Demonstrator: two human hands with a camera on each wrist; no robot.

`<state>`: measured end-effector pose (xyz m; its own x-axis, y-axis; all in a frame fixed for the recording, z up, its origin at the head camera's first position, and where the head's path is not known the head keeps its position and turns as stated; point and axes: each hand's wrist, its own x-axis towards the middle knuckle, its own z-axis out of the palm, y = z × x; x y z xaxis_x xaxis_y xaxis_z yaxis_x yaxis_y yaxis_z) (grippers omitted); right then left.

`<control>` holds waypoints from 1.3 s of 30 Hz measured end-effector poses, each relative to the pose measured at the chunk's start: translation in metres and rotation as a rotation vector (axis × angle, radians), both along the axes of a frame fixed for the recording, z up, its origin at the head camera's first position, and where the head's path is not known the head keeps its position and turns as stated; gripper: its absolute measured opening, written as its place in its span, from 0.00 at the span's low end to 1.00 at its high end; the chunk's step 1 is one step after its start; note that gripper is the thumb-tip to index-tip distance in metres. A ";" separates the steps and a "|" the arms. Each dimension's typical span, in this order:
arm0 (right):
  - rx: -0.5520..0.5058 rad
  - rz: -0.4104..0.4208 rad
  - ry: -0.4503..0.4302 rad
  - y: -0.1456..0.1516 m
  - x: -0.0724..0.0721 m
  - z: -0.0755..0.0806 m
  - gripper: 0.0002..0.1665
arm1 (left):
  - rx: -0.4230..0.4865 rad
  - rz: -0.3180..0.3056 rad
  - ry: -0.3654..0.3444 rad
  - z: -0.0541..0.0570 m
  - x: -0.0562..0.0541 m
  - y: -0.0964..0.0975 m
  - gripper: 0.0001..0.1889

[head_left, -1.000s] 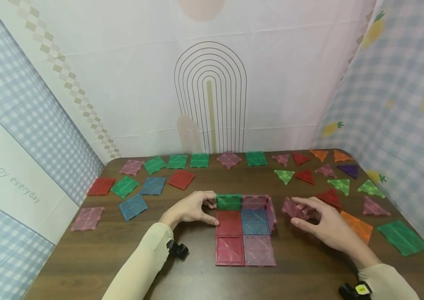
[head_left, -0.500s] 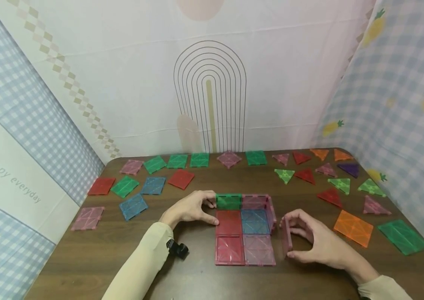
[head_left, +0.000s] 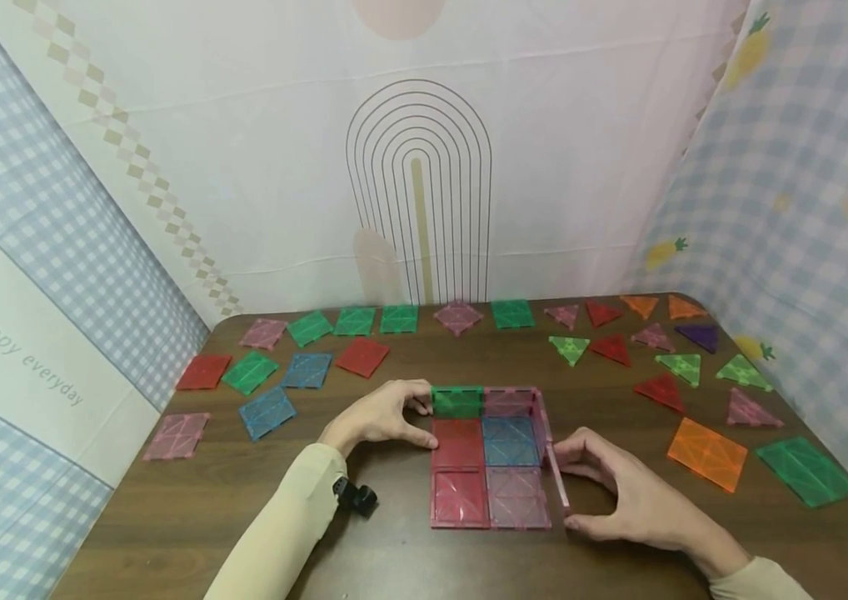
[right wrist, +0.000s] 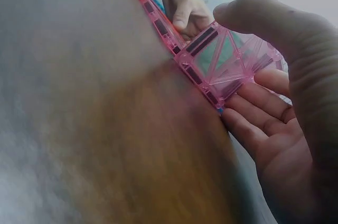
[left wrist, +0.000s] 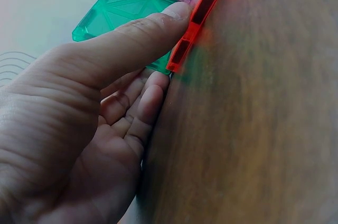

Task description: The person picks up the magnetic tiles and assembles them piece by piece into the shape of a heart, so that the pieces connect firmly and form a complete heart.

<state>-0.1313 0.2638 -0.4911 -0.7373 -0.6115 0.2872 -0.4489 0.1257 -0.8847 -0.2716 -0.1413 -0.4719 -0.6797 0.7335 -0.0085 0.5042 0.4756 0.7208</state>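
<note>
Four flat square magnetic tiles form a base in the head view: a red tile (head_left: 457, 442), a blue tile (head_left: 511, 442), a second red tile (head_left: 460, 498) and a pink tile (head_left: 518, 497). Behind them stand a green tile (head_left: 457, 402) and a pink upright tile (head_left: 508, 402), with another pink wall tile (head_left: 543, 421) on the right. My left hand (head_left: 382, 417) holds the build's left corner, thumb on the red tile's edge and fingers by the green one. Between thumb and fingers, my right hand (head_left: 637, 492) pinches a pink square tile (right wrist: 232, 60), upright along the base's right edge.
Loose square tiles, such as a blue one (head_left: 267, 412) and a red one (head_left: 362, 357), lie at the left and back of the brown table (head_left: 394, 567). Triangles, including a purple one (head_left: 697, 337), lie at the right, near an orange square (head_left: 707, 454) and a green rectangle (head_left: 806, 472).
My right hand has brought the pink tile leftward, turned it upright and set it against the base's right side. The left hand has stayed in place.
</note>
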 end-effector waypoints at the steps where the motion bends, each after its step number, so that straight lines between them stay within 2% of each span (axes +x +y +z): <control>1: -0.002 -0.003 -0.015 -0.001 0.000 0.000 0.41 | 0.000 -0.001 0.002 0.000 0.000 0.000 0.19; 6: -0.008 -0.029 -0.052 -0.003 0.001 0.001 0.45 | 0.000 0.000 0.004 0.000 -0.001 0.001 0.19; 9: 0.005 -0.045 -0.045 -0.004 0.001 0.000 0.50 | -0.005 -0.005 0.003 0.001 -0.002 0.001 0.19; 12: 0.017 -0.049 -0.033 -0.006 0.001 -0.001 0.56 | -0.001 -0.009 -0.008 0.006 -0.004 -0.002 0.20; 14: 0.024 -0.049 -0.036 -0.007 0.001 -0.002 0.60 | 0.005 0.016 0.012 0.012 -0.007 -0.008 0.23; 17: 0.026 -0.050 -0.047 -0.009 0.001 -0.003 0.64 | 0.025 0.125 0.119 0.022 -0.013 -0.021 0.31; 20: 0.016 -0.042 -0.023 -0.009 0.001 -0.002 0.64 | 0.030 0.298 0.273 0.027 -0.020 -0.036 0.35; 22: 0.010 -0.037 -0.012 -0.010 0.000 -0.002 0.63 | 0.025 0.412 0.348 0.025 -0.025 -0.046 0.36; 24: 0.004 -0.030 0.003 -0.010 0.000 -0.002 0.63 | 0.026 0.507 0.382 0.022 -0.028 -0.055 0.37; 27: 0.005 -0.033 -0.009 -0.010 0.000 -0.002 0.63 | 0.023 0.594 0.411 0.013 -0.032 -0.067 0.38; 28: 0.007 -0.035 -0.014 -0.010 0.000 -0.002 0.63 | 0.022 0.618 0.423 0.006 -0.035 -0.071 0.39; 29: 0.010 -0.039 -0.019 -0.010 0.000 -0.002 0.63 | 0.018 0.630 0.428 0.003 -0.037 -0.074 0.40; 31: 0.015 -0.046 -0.035 -0.010 0.001 -0.003 0.64 | 0.006 0.643 0.456 -0.013 -0.045 -0.083 0.43; 36: 0.011 -0.043 -0.030 -0.009 -0.001 -0.003 0.64 | -0.037 0.626 0.476 -0.024 -0.053 -0.089 0.43; 38: 0.013 -0.045 -0.036 -0.008 -0.001 -0.003 0.64 | -0.049 0.612 0.456 -0.015 -0.046 -0.085 0.41; 39: 0.014 -0.048 -0.048 -0.008 0.000 -0.003 0.64 | -0.057 0.609 0.452 -0.015 -0.046 -0.084 0.40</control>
<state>-0.1317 0.2556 -0.4940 -0.7788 -0.5784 0.2427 -0.3993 0.1588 -0.9030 -0.3174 -0.2258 -0.4867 -0.9107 0.2341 0.3402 0.3809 0.7945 0.4730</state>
